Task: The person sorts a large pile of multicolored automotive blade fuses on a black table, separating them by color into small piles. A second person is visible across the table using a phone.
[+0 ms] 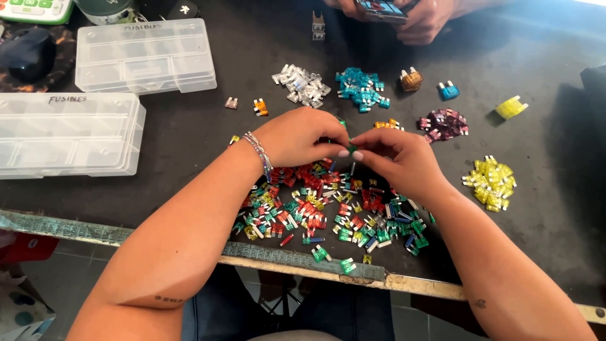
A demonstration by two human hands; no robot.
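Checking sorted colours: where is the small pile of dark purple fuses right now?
In the head view, the purple fuse pile lies right of centre on the dark table, between the teal pile and the yellow pile.

Two clear plastic boxes (146,55) (lidded), seven sorted fuse piles (360,88); one mixed heap (315,208)

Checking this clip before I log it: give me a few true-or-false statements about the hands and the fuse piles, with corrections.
1. Left hand and right hand meet fingertip to fingertip over the mixed pile of fuses. True.
2. The yellow pile lies by the left hand. False: it lies beyond the right hand.
3. Both clear organiser boxes are closed. True.
4. The teal pile sits inside a box. False: it lies on the bare dark table.
5. Another person's hands hold something at the far edge. True.
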